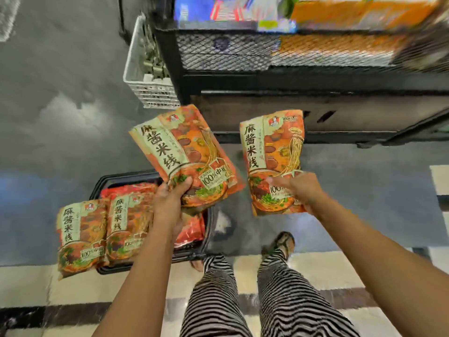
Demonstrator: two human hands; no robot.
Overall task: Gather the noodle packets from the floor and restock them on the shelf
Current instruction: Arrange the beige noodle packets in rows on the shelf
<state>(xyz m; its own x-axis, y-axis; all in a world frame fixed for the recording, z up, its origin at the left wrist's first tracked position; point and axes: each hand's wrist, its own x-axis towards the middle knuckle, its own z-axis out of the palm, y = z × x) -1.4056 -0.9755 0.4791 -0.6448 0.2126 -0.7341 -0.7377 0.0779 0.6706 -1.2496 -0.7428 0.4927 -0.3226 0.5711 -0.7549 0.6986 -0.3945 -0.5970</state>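
- Grey floor fills the upper left of the view, giving way to pale tiles with dark stripes near the bottom edge.
- On the floor at lower left, a black basket holds orange noodle packets; two packets stand side by side at its front, printed faces up, and red packets show behind them.
- Above the basket, a white slatted crate sits beside the black shelf unit.
- The left hand has its grip closed on the bottom edge of one noodle packet, which tilts with its top leaning to the left, raised above the basket.
- The right hand holds a second noodle packet by its lower right corner, nearly upright, with the forefinger stretched across the front.
- Both held packets are apart from each other, in front of the shelf's lowest tier.
- Higher shelf tiers with mesh fronts carry blurred orange and blue goods.
- Striped trousers and a sandalled foot show below the hands.
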